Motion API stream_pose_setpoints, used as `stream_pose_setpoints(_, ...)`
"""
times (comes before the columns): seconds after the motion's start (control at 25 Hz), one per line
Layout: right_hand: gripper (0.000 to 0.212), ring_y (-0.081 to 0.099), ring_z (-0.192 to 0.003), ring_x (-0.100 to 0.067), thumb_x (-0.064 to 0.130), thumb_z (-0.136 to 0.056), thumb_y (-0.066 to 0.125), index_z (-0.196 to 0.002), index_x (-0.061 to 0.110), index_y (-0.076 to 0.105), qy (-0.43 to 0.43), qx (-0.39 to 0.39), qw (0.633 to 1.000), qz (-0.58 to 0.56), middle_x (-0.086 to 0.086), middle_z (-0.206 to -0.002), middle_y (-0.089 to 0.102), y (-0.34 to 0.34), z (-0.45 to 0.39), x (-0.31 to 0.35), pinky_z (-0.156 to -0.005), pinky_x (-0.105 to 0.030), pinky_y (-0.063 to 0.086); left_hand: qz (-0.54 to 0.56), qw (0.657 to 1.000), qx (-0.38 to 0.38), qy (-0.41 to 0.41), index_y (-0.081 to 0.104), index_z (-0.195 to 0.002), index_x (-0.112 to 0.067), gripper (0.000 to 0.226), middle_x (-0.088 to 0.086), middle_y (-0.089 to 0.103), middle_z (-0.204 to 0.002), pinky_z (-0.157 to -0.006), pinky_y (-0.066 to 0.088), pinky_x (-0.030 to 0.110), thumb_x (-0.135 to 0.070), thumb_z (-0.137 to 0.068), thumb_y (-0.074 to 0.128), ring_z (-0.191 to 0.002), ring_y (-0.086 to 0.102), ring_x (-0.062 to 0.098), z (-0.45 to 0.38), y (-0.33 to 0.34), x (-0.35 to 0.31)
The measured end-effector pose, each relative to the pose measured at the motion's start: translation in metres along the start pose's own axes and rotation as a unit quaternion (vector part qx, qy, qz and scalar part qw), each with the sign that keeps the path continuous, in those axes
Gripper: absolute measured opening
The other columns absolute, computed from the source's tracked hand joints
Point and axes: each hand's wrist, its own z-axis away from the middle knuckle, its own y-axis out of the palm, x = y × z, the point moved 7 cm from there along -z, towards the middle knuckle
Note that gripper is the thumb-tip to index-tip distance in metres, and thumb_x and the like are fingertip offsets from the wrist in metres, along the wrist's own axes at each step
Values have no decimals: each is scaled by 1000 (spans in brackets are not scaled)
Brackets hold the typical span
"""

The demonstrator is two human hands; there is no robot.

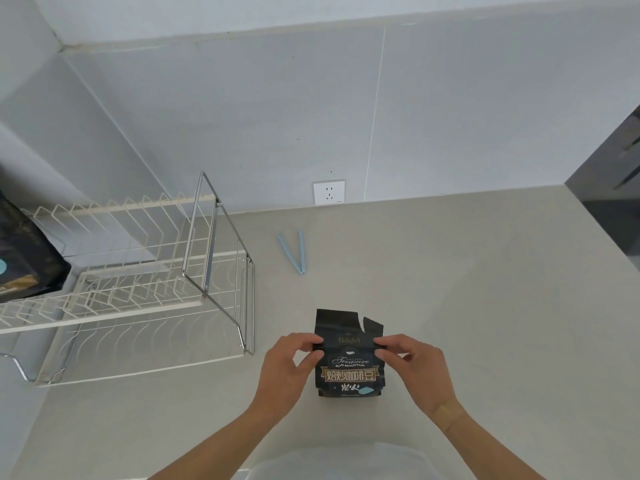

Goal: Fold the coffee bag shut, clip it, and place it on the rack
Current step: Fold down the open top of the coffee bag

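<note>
Coffee bag point(349, 362): black, with gold and white print, standing upright on the counter point(450, 289) directly between the two hands, its printed face toward the camera.
Left hand point(287, 367): at the bag's left edge, thumb and fingers pinched on the upper left side of the bag just below the top flap.
Right hand point(414, 368): at the bag's right edge, thumb and fingertips pinched on the upper right side at the same height as the other hand.
Top of bag: the flap rises above both hands on their far side, unfolded, with a torn notch near its right corner.
Clip point(294, 250): pale blue, lying splayed in a V on the counter beyond the hands, slightly left of the bag, well apart from both hands and touching nothing else.
Rack point(138, 271): white wire with a chrome frame, on the counter to the far left of the left hand, apart from the bag.
Second bag point(24, 251): dark, on the rack's left end, partly cut off by the picture's edge.
Socket point(329, 192): white, on the wall beyond the clip.
Count: two hands, two bags in view, one clip, one rack, one socket.
</note>
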Motion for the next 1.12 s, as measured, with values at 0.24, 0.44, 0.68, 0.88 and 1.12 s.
stream_pose_setpoints(0.24,16,53,-96,0,27,-77,78,-85,40,72,-87,-15,986,140,24,-95,62,-2,3,17,-73,-13,42,-103,991,-6,86,71,-99,-26,14,-10,59,-102,-78,56,29,-23,-85,72,-99,55,10,-6,-3,-7)
stream_pose_setpoints(0.44,12,59,-90,-9,28,-77,78,-88,31,75,-182,1,954,239,17,-89,71,17,4,42,-76,-29,49,-206,955,-1,214,72,-96,-29,15,-10,70,-97,-81,47,32,-32,-81,74,-95,60,13,-7,5,-30)
stream_pose_setpoints(0.68,10,62,-77,-13,25,-74,81,-81,30,76,-229,3,941,251,15,-77,72,24,3,54,-64,-30,53,-200,945,-1,257,76,-88,-28,23,-10,69,-80,-75,49,35,-44,-85,60,-81,61,16,-10,23,-52)
stream_pose_setpoints(0.88,8,57,-69,-14,25,-73,82,-73,26,74,-244,-4,932,268,12,-67,68,25,1,53,-57,-26,51,-253,913,1,319,72,-82,-24,21,-9,66,-75,-79,39,29,-39,-89,59,-79,58,16,-11,27,-53)
stream_pose_setpoints(1.12,32,50,-57,-18,33,-72,82,-59,14,59,-297,-16,908,294,4,-56,56,19,-1,42,-59,-24,38,-338,861,-39,379,62,-65,-18,40,-5,58,-63,-80,38,33,-48,-91,55,-66,56,21,-10,22,-58)
